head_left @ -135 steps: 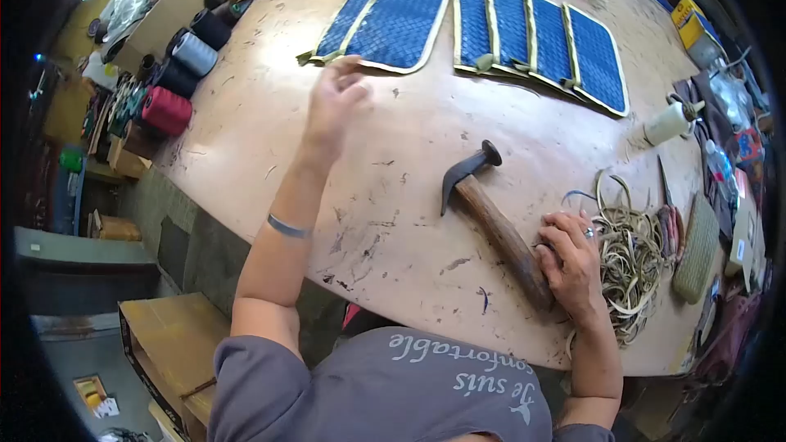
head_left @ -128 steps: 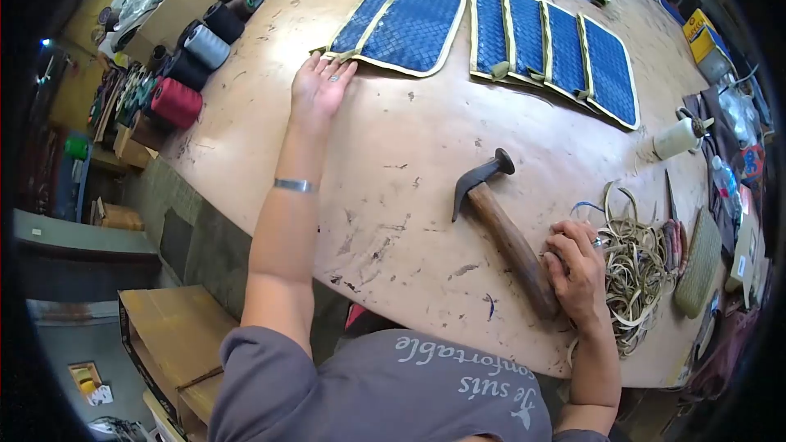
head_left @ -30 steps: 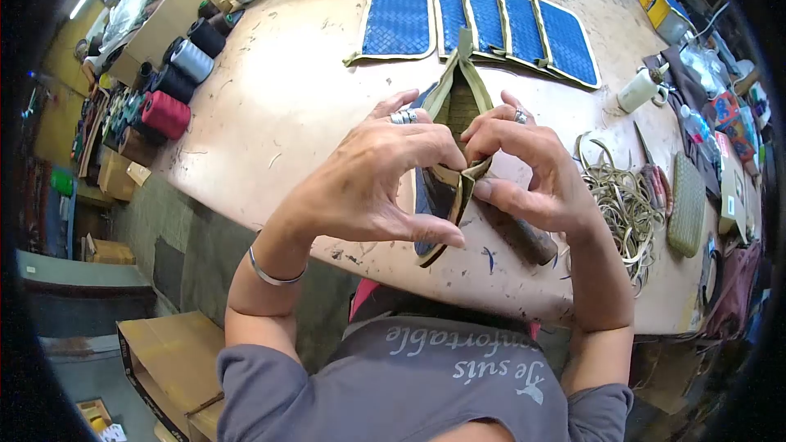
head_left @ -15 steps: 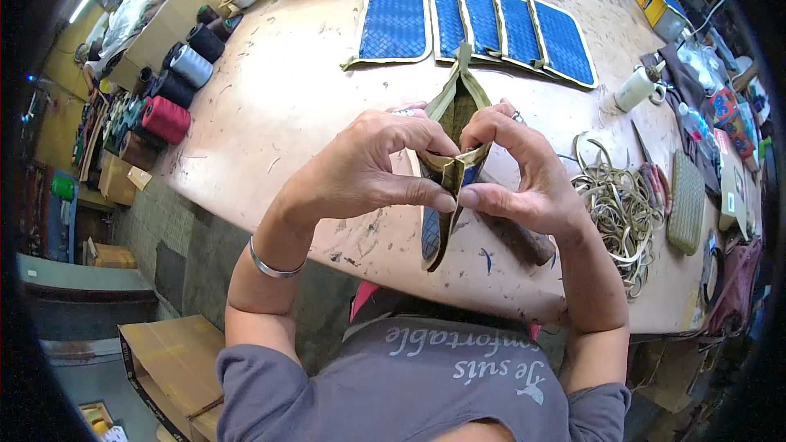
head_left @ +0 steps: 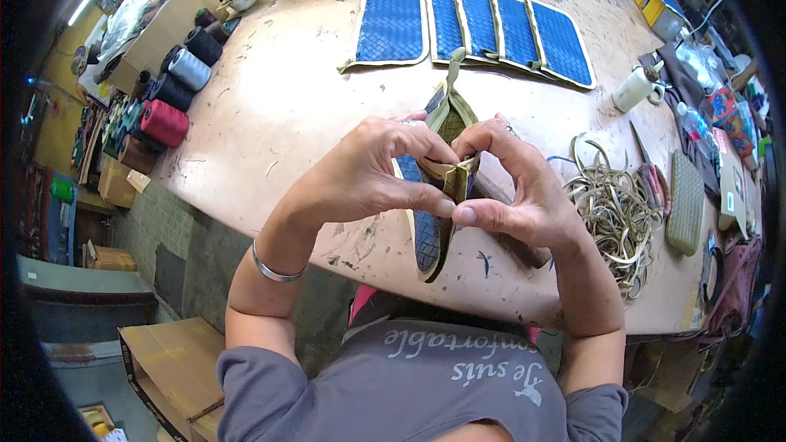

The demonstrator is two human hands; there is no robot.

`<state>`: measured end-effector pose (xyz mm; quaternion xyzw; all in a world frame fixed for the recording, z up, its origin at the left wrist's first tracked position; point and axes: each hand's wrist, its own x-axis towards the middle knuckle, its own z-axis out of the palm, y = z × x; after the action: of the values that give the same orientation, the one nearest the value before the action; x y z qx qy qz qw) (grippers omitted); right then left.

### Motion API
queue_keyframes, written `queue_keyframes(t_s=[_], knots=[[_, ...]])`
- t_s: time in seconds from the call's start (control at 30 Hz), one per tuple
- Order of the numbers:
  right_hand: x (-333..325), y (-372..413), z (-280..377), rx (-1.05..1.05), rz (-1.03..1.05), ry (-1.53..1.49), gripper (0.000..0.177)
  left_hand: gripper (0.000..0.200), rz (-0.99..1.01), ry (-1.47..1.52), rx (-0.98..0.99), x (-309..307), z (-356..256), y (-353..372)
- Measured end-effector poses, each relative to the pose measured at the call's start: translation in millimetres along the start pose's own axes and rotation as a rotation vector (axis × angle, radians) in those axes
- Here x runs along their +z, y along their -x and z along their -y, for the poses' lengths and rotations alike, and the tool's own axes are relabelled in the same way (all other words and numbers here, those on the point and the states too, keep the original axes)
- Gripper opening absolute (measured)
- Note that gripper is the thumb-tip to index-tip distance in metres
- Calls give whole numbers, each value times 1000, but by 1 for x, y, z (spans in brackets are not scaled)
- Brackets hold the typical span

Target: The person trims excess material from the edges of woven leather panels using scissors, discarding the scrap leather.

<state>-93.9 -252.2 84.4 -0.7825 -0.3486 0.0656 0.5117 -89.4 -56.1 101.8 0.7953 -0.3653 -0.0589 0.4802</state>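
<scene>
A blue woven piece (head_left: 426,237) with pale edging and an olive lining is folded between my hands, above the table near its front edge. My left hand (head_left: 377,168) pinches the edging at its middle from the left, thumb below and fingers inside the fold. From the right, my right hand (head_left: 516,184) pinches the same edge, its thumb tip close to the left one. An olive strip (head_left: 455,86) rises from the far end of the piece. Beneath my right hand lies a brown rod-like tool (head_left: 524,245), partly hidden.
Blue woven panels (head_left: 391,26) lie at the back. On the right are a heap of pale strips (head_left: 614,221), scissors (head_left: 651,176), a woven case (head_left: 684,203) and a white bottle (head_left: 634,90). Thread spools (head_left: 164,123) line the left edge.
The folded piece has tilted and shifted slightly, so more of its blue face shows at the left. Both hands still pinch it, with the right thumb a little lower.
</scene>
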Motion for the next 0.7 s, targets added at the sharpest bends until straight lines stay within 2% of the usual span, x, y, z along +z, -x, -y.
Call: queue_keyframes(t_s=[0.1, 0.2, 0.23, 0.33, 0.37, 0.5, 0.7], knots=[[7, 2, 1, -40, -106, -118, 59, 24, -41, -24, 8, 0, 0, 0], [8, -1, 0, -273, -334, 221, 57, 25, -126, -61, -3, 2, 0, 0], [6, 0, 3, -319, -341, 263, 49, 26, -137, -55, -21, 3, 0, 0], [8, 5, 3, -284, -345, 254, 40, 26, -161, 6, -74, 4, 0, -2], [9, 6, 5, -223, -349, 217, 31, 26, -169, 33, -92, 5, 0, -3], [13, 4, -3, -201, -292, -62, 19, 24, -177, 108, -95, 6, 1, -3], [13, 4, -5, -112, -259, -262, 15, 23, -166, 17, -15, 7, 4, -3]])
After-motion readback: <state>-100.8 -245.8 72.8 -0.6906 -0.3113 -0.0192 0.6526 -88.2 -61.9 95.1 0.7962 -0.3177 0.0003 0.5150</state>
